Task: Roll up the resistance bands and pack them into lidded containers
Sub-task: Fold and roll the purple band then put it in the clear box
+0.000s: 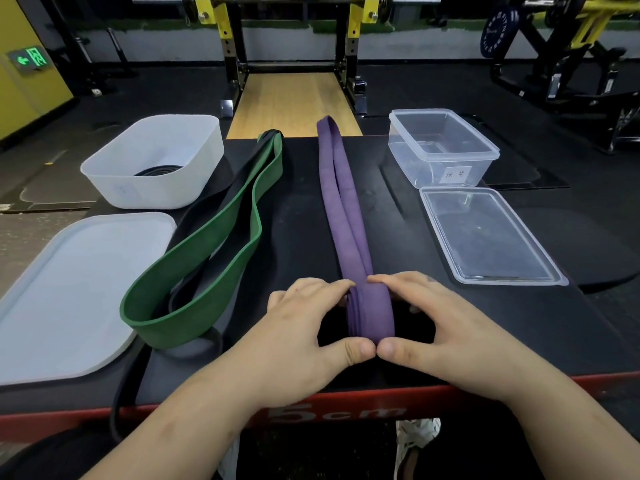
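A purple resistance band [341, 206] lies stretched away from me down the middle of the black surface. Its near end is wound into a small roll [372, 315]. My left hand [304, 327] and my right hand [436, 327] grip that roll from either side, thumbs meeting in front and fingers on top. A green band [221, 244] lies loose to the left, over a black band [207, 202]. A white tub [156, 161] at the back left holds a coiled black band [157, 171]. A clear container [441, 150] stands open at the back right.
A white lid [69, 292] lies at the near left and a clear lid [485, 237] at the right in front of the clear container. The surface has a red front edge [346, 407]. A squat rack and weight machines stand behind.
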`<move>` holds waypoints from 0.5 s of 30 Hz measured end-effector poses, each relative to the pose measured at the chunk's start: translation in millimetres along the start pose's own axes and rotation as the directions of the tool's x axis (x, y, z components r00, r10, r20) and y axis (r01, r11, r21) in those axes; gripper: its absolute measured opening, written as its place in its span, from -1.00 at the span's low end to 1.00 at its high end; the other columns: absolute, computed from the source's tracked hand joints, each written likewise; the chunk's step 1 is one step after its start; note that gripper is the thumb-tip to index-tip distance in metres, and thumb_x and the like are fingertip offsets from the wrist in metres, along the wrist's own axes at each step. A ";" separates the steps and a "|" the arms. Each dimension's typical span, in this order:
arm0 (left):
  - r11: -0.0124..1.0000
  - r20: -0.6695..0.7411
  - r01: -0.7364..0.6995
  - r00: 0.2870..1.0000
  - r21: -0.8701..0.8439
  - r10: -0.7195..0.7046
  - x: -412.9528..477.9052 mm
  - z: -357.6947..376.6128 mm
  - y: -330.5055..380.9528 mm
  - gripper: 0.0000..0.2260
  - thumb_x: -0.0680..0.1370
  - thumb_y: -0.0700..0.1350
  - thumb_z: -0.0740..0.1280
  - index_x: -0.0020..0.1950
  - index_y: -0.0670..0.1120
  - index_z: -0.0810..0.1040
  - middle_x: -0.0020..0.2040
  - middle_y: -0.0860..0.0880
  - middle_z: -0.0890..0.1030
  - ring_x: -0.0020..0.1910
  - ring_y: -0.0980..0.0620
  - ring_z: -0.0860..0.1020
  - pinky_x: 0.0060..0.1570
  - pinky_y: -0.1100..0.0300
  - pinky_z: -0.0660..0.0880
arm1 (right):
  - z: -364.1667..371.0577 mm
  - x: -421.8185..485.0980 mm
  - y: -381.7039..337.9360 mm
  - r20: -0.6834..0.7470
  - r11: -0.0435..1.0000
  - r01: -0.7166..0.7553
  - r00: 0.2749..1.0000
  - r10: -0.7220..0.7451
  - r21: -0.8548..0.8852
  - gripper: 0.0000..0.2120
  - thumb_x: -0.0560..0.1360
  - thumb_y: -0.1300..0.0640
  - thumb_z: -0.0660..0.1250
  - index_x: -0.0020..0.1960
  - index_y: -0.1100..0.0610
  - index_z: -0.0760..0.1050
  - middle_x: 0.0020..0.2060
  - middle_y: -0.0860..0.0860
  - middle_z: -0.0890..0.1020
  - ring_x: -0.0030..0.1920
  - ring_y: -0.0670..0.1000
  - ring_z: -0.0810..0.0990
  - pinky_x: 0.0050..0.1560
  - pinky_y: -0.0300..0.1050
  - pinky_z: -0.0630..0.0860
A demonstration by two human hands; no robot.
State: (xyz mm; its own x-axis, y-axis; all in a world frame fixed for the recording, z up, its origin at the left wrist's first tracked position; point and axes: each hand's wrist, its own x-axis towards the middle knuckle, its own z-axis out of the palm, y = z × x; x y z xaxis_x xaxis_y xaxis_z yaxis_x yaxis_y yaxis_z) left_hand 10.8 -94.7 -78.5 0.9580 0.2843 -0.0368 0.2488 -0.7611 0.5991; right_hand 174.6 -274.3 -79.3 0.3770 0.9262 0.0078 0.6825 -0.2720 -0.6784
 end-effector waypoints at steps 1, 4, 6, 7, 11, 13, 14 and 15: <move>1.000 0.008 -0.003 1.000 -0.010 0.004 1.5 -0.6 -0.6 -0.30 0.51 0.38 0.29 0.59 0.22 0.17 0.34 0.33 0.27 0.35 0.34 0.13 0.38 0.27 0.15 | -1.1 -0.1 -0.1 0.005 1.000 -0.002 1.000 0.002 -0.002 -0.21 0.35 -0.50 0.35 0.53 -0.32 0.28 0.36 -0.37 0.42 0.46 -0.25 0.33 0.38 -0.21 0.36; 1.000 0.031 -0.002 1.000 -0.025 0.003 2.8 0.2 -7.4 -0.25 0.48 0.42 0.31 0.60 0.24 0.17 0.49 0.29 0.24 0.50 0.20 0.13 0.50 0.13 0.15 | -1.4 1.5 0.1 -0.020 1.000 0.009 1.000 -0.009 0.010 -0.23 0.33 -0.48 0.39 0.49 -0.32 0.34 0.31 -0.36 0.48 0.44 -0.25 0.37 0.38 -0.25 0.35; 1.000 0.033 -0.004 0.999 -0.025 0.005 3.3 1.3 -11.6 -0.24 0.45 0.48 0.28 0.59 0.27 0.17 0.50 0.29 0.23 0.52 0.15 0.15 0.51 0.08 0.19 | -0.4 3.6 0.1 -0.038 1.000 0.016 0.999 -0.015 0.026 -0.28 0.32 -0.45 0.42 0.44 -0.33 0.39 0.26 -0.33 0.52 0.40 -0.22 0.42 0.35 -0.28 0.38; 1.000 0.026 -0.007 1.000 -0.023 0.007 3.7 1.3 -12.2 -0.24 0.44 0.51 0.25 0.58 0.29 0.17 0.49 0.30 0.24 0.51 0.15 0.17 0.50 0.08 0.21 | 0.0 4.3 0.0 -0.042 0.999 0.015 0.999 -0.013 0.035 -0.30 0.33 -0.44 0.43 0.42 -0.33 0.41 0.25 -0.32 0.53 0.39 -0.22 0.43 0.34 -0.30 0.38; 0.999 -0.010 -0.051 0.999 -0.009 0.051 5.3 0.3 -8.1 -0.26 0.46 0.49 0.24 0.57 0.21 0.25 0.41 0.34 0.30 0.47 0.30 0.17 0.46 0.14 0.20 | -1.3 4.9 -0.9 -0.025 0.995 -0.012 1.000 0.015 0.097 -0.36 0.37 -0.43 0.37 0.40 -0.26 0.47 0.27 -0.31 0.55 0.39 -0.22 0.46 0.35 -0.27 0.38; 0.998 -0.019 -0.059 0.998 0.004 0.059 6.1 -0.3 -5.2 -0.27 0.48 0.44 0.29 0.57 0.17 0.27 0.42 0.32 0.29 0.46 0.35 0.14 0.48 0.14 0.17 | -3.8 9.3 -1.3 -0.048 0.968 -0.069 0.995 0.083 0.243 -0.46 0.44 -0.38 0.30 0.36 -0.22 0.54 0.25 -0.26 0.62 0.33 -0.22 0.53 0.37 -0.16 0.41; 0.999 -0.016 -0.048 0.999 0.005 0.048 5.8 -0.8 -3.7 -0.28 0.49 0.41 0.31 0.58 0.17 0.26 0.42 0.32 0.28 0.43 0.37 0.13 0.48 0.16 0.16 | -5.3 14.5 -1.3 -0.086 0.948 -0.102 0.987 0.134 0.302 -0.54 0.50 -0.34 0.26 0.32 -0.19 0.58 0.19 -0.25 0.66 0.26 -0.22 0.58 0.37 -0.11 0.43; 0.999 -0.011 -0.039 0.999 0.002 0.039 5.7 -1.3 -2.5 -0.29 0.49 0.39 0.31 0.59 0.17 0.25 0.41 0.33 0.27 0.40 0.39 0.12 0.47 0.19 0.15 | -6.5 21.9 -1.8 -0.133 0.931 -0.147 0.971 0.201 0.335 -0.63 0.57 -0.28 0.25 0.27 -0.17 0.61 0.11 -0.24 0.70 0.17 -0.23 0.63 0.35 -0.07 0.47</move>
State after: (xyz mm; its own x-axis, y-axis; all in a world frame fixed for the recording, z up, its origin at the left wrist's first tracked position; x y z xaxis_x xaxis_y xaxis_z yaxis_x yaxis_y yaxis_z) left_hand 15.4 -90.5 -79.2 0.9653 0.2609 -0.0050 0.2119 -0.7724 0.5987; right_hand 185.7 -255.2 -73.1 0.5864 0.8095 -0.0308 0.3700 -0.3015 -0.8788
